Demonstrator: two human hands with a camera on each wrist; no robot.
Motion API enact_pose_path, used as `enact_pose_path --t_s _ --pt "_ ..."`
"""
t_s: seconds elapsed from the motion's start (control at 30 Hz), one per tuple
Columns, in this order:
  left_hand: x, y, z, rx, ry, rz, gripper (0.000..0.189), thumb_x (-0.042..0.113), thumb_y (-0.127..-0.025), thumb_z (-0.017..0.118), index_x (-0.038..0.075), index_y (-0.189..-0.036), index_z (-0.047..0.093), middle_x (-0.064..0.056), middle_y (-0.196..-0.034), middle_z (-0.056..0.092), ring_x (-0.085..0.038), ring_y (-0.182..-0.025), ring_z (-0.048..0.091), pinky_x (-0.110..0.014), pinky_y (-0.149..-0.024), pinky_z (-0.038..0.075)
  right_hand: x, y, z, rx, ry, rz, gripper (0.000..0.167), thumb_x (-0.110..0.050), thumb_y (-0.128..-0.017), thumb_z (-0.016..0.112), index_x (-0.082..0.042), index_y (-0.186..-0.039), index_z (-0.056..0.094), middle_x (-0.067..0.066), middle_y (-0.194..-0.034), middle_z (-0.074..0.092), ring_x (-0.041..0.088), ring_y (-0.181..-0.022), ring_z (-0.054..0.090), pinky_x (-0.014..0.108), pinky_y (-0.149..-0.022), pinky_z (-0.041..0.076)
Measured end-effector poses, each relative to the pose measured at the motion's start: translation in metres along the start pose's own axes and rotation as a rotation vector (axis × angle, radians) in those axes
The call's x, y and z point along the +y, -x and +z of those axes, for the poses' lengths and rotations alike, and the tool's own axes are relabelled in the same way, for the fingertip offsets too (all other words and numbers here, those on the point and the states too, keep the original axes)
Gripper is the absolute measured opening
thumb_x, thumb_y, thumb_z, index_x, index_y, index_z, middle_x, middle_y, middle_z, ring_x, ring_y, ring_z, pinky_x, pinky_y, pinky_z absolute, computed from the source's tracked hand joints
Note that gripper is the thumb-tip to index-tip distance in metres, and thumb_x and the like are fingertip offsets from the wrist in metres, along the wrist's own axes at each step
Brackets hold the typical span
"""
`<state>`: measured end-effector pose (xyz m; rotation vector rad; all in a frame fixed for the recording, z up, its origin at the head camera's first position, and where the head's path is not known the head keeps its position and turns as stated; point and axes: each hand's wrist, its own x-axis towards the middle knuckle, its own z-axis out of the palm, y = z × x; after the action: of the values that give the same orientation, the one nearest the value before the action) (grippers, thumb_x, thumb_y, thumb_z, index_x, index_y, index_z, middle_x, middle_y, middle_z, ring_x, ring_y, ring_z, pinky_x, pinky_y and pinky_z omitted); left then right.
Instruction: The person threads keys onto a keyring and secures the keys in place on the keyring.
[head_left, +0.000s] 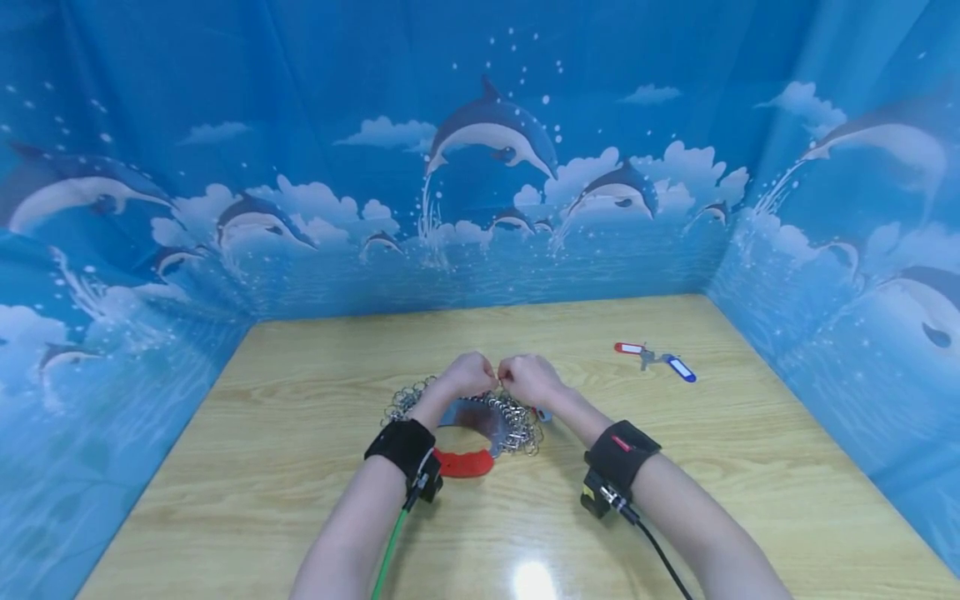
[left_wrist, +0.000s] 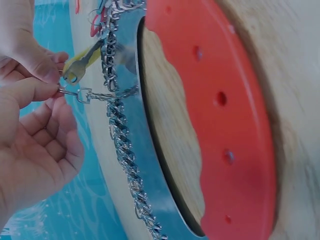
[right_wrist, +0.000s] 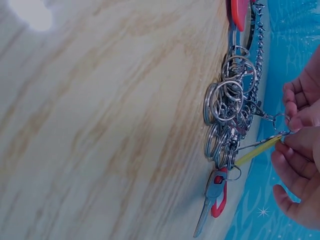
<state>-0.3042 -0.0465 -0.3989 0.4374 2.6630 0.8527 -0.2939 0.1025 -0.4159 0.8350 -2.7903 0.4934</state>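
Observation:
My left hand [head_left: 469,375] pinches a small metal split ring [left_wrist: 70,92] between thumb and fingertips. That ring joins a clasp and short chain [left_wrist: 102,96] running to a curved metal plate [left_wrist: 131,115] with a red grip [head_left: 463,464]. Fingertip to fingertip with it, my right hand [head_left: 531,380] pinches the ring end of a key [left_wrist: 75,71] with a yellow key tag [right_wrist: 257,152]. Both hands are raised over the far edge of the plate. Many chained split rings [right_wrist: 227,102] line that edge.
A key with a red tag [right_wrist: 219,205] lies beside the rings. Farther right on the table [head_left: 750,467] lie keys [head_left: 648,358] with a red tag [head_left: 628,347] and a blue tag [head_left: 681,368]. A dolphin-print curtain [head_left: 480,250] surrounds the table's back and sides.

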Motion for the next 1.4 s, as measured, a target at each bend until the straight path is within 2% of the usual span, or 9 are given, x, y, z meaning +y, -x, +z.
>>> enact_pose_path --t_s 0.27,0.47,0.63,0.73,0.97,1.07,1.2,1.3,1.4 --pt "-0.0046 0.0014 0.0051 -0.019 0.022 0.027 0.042 0.011 -0.083 0.061 0.014 -0.048 0.039 0.005 -0.046 0.032 -0.008 -0.041 0.027 -0.022 -0.045 0.025 -0.0012 -0.0008 -0.0016 -0.018 -0.064 0.095 0.01 -0.003 -0.077 0.063 -0.009 -0.082 0.069 0.001 -0.077 0.066 0.019 -0.07 0.062 0.033 -0.066 0.049" --pt "-0.005 -0.0004 0.007 0.04 -0.019 0.03 0.043 0.008 -0.082 0.059 0.015 -0.046 0.038 0.006 -0.043 0.031 -0.008 -0.04 0.027 -0.022 -0.044 0.024 -0.0001 0.0005 -0.0018 -0.001 -0.049 0.058 0.011 -0.001 -0.077 0.062 -0.008 -0.081 0.069 0.002 -0.076 0.066 0.019 -0.07 0.062 0.033 -0.066 0.048" --pt "-0.0048 -0.0001 0.007 0.052 -0.012 0.041 0.043 0.007 -0.083 0.058 0.014 -0.045 0.038 0.006 -0.043 0.03 -0.008 -0.039 0.026 -0.022 -0.044 0.023 -0.0001 0.0005 -0.001 0.001 -0.05 0.049 0.011 -0.002 -0.077 0.061 -0.008 -0.081 0.069 0.001 -0.075 0.065 0.018 -0.069 0.061 0.033 -0.065 0.048" --pt "-0.0037 -0.0001 0.0073 0.052 -0.01 0.03 0.043 0.006 -0.083 0.057 0.014 -0.045 0.039 0.005 -0.043 0.03 -0.008 -0.039 0.026 -0.022 -0.044 0.023 0.0007 0.0003 0.0 -0.005 -0.048 0.051 0.011 -0.002 -0.078 0.061 -0.009 -0.081 0.069 0.001 -0.076 0.065 0.017 -0.069 0.061 0.032 -0.065 0.048" --pt "0.0007 -0.0029 0.0079 0.067 -0.007 -0.039 0.043 0.004 -0.081 0.056 0.013 -0.043 0.037 0.004 -0.042 0.029 -0.009 -0.038 0.022 -0.023 -0.042 0.021 0.0015 -0.0014 -0.0007 -0.016 -0.045 0.062 0.01 -0.003 -0.078 0.061 -0.01 -0.082 0.068 0.001 -0.076 0.064 0.017 -0.069 0.06 0.032 -0.062 0.047" --pt "-0.0001 -0.0039 0.0081 0.083 -0.009 -0.043 0.044 0.007 -0.082 0.058 0.013 -0.043 0.038 0.005 -0.041 0.029 -0.008 -0.038 0.023 -0.023 -0.042 0.021 0.0014 -0.002 -0.0012 -0.007 -0.044 0.057 0.009 -0.004 -0.078 0.061 -0.01 -0.081 0.068 0.001 -0.076 0.064 0.018 -0.069 0.06 0.032 -0.063 0.048" --pt "-0.0035 -0.0024 0.0091 0.073 -0.014 -0.012 0.037 0.012 -0.083 0.061 0.004 -0.049 0.051 0.005 -0.041 0.034 -0.008 -0.038 0.028 -0.022 -0.044 0.025 0.0011 -0.0008 -0.0006 -0.006 -0.035 0.068 0.008 -0.004 -0.077 0.063 -0.01 -0.081 0.068 0.001 -0.077 0.065 0.018 -0.071 0.061 0.032 -0.064 0.048" --pt "-0.0053 0.0 0.0092 0.039 -0.004 0.011 0.028 0.012 -0.083 0.062 -0.005 -0.061 0.061 0.004 -0.043 0.04 -0.009 -0.04 0.032 -0.022 -0.045 0.028 0.0004 0.0005 -0.0006 -0.011 -0.034 0.088 0.007 -0.005 -0.078 0.063 -0.01 -0.081 0.068 0.001 -0.077 0.065 0.019 -0.071 0.06 0.033 -0.065 0.048" --pt "-0.005 0.0019 0.0084 0.022 0.014 0.014 0.022 0.011 -0.083 0.062 -0.007 -0.069 0.066 0.004 -0.045 0.042 -0.009 -0.041 0.034 -0.023 -0.046 0.029 -0.0002 0.001 -0.0007 -0.011 -0.042 0.106 0.007 -0.005 -0.078 0.063 -0.01 -0.082 0.068 0.001 -0.077 0.064 0.018 -0.071 0.06 0.033 -0.064 0.047"
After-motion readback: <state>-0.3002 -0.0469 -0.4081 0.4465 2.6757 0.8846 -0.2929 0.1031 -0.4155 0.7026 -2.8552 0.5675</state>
